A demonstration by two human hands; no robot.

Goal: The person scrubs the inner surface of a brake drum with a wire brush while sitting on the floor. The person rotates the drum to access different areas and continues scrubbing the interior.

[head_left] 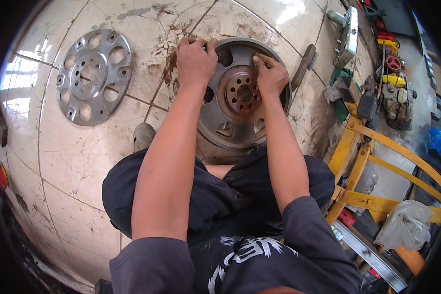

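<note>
A round grey metal flywheel [240,126] lies tilted before my crossed legs, its brownish centre ringed with bolt holes. My left hand [196,62] is closed at its upper left rim, fingers curled over the outer edge and thumb toward the face. Over the right side of the face, my right hand [271,77] is closed, thumb and forefinger pinched together near the upper right. Whatever may be between those fingertips is too small to make out. To the left, a flat silver metal disc [103,78] with large round holes rests on the tiles.
A wooden-handled wire brush [305,66] lies just right of the flywheel. Beyond it sits a metal housing [347,38]. A yellow metal frame [372,198] stands close to my right, with a plastic bag [407,224] on it. Grime stains the tiled floor [68,196].
</note>
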